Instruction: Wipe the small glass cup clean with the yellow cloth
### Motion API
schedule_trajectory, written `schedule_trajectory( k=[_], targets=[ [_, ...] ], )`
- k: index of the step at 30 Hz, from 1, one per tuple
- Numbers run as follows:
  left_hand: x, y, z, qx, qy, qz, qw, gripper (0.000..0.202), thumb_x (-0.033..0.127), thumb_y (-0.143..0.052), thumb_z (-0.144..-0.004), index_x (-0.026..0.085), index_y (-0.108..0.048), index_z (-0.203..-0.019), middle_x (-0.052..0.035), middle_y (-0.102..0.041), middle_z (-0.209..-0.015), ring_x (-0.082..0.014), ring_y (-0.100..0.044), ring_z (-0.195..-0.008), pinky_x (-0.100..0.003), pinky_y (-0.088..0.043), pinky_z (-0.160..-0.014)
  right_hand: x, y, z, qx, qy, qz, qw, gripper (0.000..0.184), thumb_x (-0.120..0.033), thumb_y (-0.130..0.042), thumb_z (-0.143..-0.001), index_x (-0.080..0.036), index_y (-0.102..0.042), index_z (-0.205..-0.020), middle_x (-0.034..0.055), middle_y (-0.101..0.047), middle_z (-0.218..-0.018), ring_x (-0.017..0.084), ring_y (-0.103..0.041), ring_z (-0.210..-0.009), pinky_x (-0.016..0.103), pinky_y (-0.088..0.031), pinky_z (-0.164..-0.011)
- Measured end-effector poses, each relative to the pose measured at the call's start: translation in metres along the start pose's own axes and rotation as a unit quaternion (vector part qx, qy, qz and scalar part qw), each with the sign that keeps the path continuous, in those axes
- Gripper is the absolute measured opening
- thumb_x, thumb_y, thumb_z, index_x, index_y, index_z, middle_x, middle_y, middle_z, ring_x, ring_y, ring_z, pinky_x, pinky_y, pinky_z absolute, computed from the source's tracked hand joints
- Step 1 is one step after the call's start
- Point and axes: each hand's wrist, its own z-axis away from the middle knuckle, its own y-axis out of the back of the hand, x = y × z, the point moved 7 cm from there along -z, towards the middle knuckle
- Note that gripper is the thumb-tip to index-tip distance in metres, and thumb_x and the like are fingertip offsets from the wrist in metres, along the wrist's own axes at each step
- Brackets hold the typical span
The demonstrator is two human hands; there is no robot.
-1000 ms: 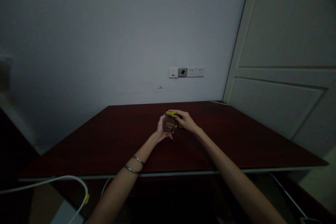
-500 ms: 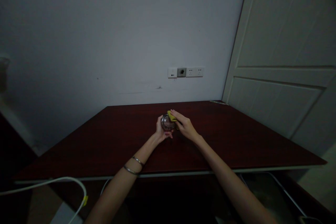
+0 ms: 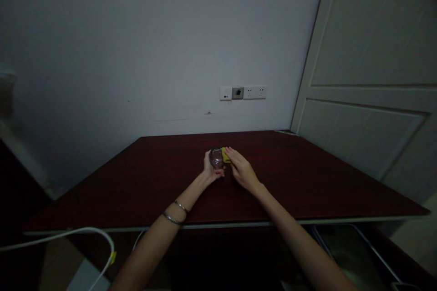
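Observation:
My left hand (image 3: 209, 167) is wrapped round a small, clear, round glass container (image 3: 216, 160), held above the middle of the table (image 3: 164, 168). Its rim and shiny side face me; whether it is a jar or a bowl is too dark to tell. A folded yellow cloth (image 3: 226, 155) lies against the right side of the glass. Pressing that cloth from the right is my right hand (image 3: 241, 167), fingers together and pointing up and left. Two metal bangles (image 3: 172, 218) circle my left forearm.
The dark red table meets a pale wall (image 3: 177, 45) with a row of sockets (image 3: 254, 92). A white panelled door (image 3: 368, 122) stands at the right. At the lower left, a white cable (image 3: 99, 232) with a yellow tag loops near the table's front edge.
My right hand has moved the yellow cloth slightly down and right, from the top of the glass container to its right side. The container has turned a little in my left hand.

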Motion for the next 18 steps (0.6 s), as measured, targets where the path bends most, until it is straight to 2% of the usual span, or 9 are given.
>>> schedule_trajectory(
  k=[7, 12, 18],
  targets=[
    [0.003, 0.006, -0.001, 0.042, -0.018, 0.050, 0.998, 0.051, 0.056, -0.033, -0.075, 0.013, -0.058, -0.067, -0.0007, -0.047, -0.035, -0.0082, -0.028, -0.021, -0.021, -0.028, -0.025, -0.015, -0.002, 0.009, -0.015, 0.014, 0.026, 0.999, 0.063, 0.002, -0.034, -0.077, -0.021, -0.031, -0.136, 0.0072, -0.043, -0.135, 0.019, -0.034, -0.129, 0.044, -0.035, -0.105],
    [0.003, 0.010, -0.002, 0.069, -0.011, 0.046, 0.997, 0.052, 0.059, -0.034, -0.073, 0.014, -0.058, -0.061, -0.0018, -0.048, -0.035, -0.0094, -0.032, -0.022, -0.021, -0.025, -0.024, -0.022, -0.006, 0.012, -0.018, 0.020, 0.043, 0.999, 0.065, 0.003, -0.034, -0.074, -0.020, -0.032, -0.135, 0.0069, -0.045, -0.134, 0.020, -0.035, -0.128, 0.044, -0.036, -0.104],
    [0.003, 0.009, -0.004, 0.042, -0.034, 0.073, 0.996, 0.050, 0.057, -0.036, -0.075, 0.014, -0.058, -0.061, -0.0036, -0.056, -0.043, -0.0119, -0.044, -0.029, -0.021, -0.030, -0.028, -0.032, -0.008, 0.013, -0.027, 0.033, 0.077, 0.996, 0.061, 0.001, -0.036, -0.074, -0.016, -0.037, -0.133, 0.0100, -0.047, -0.132, 0.021, -0.038, -0.126, 0.042, -0.036, -0.104]
  ],
)
